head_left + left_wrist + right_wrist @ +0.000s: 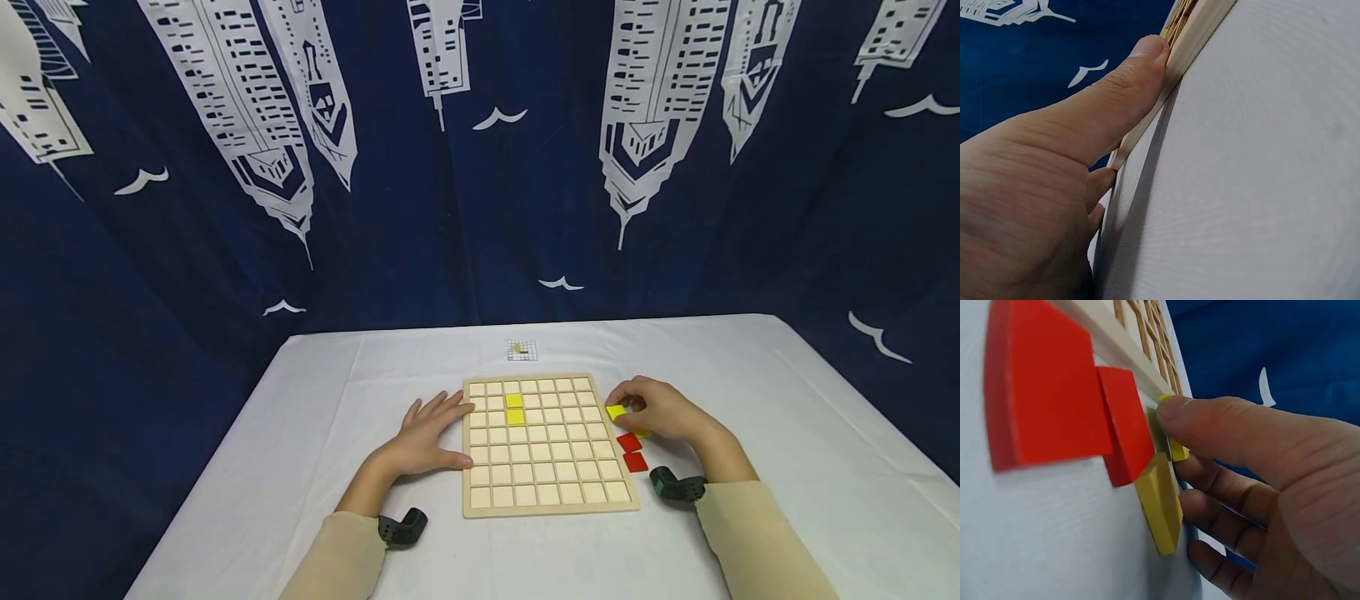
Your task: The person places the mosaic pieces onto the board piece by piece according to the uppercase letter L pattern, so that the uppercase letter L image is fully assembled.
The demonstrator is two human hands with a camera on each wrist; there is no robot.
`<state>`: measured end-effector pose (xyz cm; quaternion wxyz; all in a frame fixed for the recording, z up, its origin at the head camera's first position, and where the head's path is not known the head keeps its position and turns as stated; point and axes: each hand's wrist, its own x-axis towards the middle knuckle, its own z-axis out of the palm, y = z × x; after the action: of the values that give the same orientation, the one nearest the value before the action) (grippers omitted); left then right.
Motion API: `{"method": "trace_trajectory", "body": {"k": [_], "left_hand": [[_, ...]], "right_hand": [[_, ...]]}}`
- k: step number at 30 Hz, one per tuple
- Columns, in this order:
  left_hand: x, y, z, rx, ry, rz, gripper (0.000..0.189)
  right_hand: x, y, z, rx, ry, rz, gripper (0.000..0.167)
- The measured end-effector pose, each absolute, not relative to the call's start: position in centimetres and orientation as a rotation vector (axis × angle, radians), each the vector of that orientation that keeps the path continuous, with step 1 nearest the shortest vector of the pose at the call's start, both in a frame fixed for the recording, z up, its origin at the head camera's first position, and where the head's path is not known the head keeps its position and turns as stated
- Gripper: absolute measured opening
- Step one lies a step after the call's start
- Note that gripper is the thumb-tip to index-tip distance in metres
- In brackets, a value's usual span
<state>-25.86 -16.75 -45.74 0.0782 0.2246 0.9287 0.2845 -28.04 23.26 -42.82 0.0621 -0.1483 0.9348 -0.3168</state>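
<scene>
A wooden grid board [551, 510] lies on the table, with two yellow square tiles [513, 401] one above the other in its upper left part. My left hand [423, 442] has its fingers spread, and its thumb [1141, 69] and fingertips touch the board's left edge. Beyond the right edge, my right hand [660, 408] pinches a yellow tile [615, 412] between thumb and fingers. Another yellow tile [1161, 503] lies under that hand, mostly hidden in the head view. Two red tiles [629, 442] lie nearer, beside the board.
Behind the board lies a small card [522, 350] with a printed coloured grid. A white cloth [375, 375] covers the table. A dark blue curtain [480, 208] with white buildings and birds hangs at the back. Both wrists wear small black devices [402, 528].
</scene>
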Motion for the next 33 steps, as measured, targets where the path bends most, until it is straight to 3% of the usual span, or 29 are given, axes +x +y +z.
{"method": "trace_trajectory", "body": {"k": [33], "left_hand": [[-25.9, -16.9, -45.7, 0.686, 2.787, 0.845, 0.091]], "right_hand": [[-27.4, 19.6, -40.8, -0.622, 2.953, -0.938, 0.023]]}}
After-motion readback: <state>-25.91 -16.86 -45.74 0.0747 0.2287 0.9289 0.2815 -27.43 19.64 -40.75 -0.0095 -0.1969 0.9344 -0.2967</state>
